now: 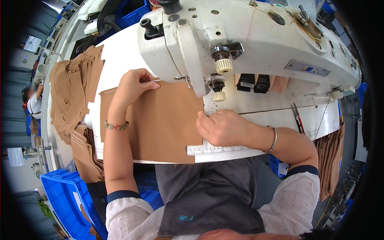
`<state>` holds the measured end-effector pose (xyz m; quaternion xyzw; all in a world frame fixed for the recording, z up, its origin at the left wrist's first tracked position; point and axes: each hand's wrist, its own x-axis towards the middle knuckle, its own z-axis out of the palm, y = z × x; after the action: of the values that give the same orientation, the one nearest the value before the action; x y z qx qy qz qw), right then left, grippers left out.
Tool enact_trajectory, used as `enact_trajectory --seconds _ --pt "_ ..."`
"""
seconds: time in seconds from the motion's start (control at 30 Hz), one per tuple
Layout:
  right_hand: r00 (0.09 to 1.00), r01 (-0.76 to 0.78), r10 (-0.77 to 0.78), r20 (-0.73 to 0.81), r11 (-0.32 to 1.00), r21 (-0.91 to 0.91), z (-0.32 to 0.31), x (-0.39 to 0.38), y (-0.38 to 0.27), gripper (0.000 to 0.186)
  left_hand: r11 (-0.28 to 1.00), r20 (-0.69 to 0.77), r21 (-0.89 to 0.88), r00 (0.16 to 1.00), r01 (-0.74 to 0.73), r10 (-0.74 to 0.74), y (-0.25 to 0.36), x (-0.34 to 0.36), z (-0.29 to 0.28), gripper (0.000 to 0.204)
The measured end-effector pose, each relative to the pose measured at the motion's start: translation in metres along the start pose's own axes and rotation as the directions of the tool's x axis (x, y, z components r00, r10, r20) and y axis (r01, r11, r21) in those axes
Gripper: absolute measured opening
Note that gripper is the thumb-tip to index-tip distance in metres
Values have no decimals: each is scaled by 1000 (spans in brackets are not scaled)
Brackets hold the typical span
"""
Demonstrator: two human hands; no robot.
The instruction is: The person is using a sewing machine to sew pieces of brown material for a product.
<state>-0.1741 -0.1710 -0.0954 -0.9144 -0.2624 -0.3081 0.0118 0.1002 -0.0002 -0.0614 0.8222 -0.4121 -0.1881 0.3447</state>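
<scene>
A large brown fabric panel (168, 120) lies flat on the white sewing table under the head of a sewing machine (240, 36). At the panel's far edge, my left hand (138, 86) is closed, thumb and fingers pinching the cloth where a thin whitish strip shows. My right hand (222, 126) has curled fingers, its fingertips pressed together at the panel's right edge. What lies between those fingertips is hidden. The machine's needle area sits beyond my right hand, partly hidden by the machine head. A printed ruler strip (224, 150) runs along the table's near edge.
Stacked brown fabric pieces (70, 88) lie at left, with more (86, 154) hanging below them. Red-handled snips (298, 119) and black boxes (253, 83) lie at right. More brown cloth (332, 160) hangs off the right side. A blue crate (66, 200) stands lower left.
</scene>
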Motion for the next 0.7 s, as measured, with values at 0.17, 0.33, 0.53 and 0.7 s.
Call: enact_trajectory --seconds 0.17,0.33,0.53,0.7 --pt "1000 -10 10 -28 1000 5 2 0 2 25 732 -171 680 965 -30 199 54 -29 15 32" --pt "997 -42 43 -67 999 26 6 -1 2 14 692 -25 618 870 -373 492 93 -63 76 29" --pt "996 -62 64 -55 997 39 7 2 -1 12 660 -39 620 823 -424 566 79 -79 101 38" --pt "997 -79 79 4 996 38 7 -2 0 13 630 -21 625 797 -461 604 73 -74 100 40"
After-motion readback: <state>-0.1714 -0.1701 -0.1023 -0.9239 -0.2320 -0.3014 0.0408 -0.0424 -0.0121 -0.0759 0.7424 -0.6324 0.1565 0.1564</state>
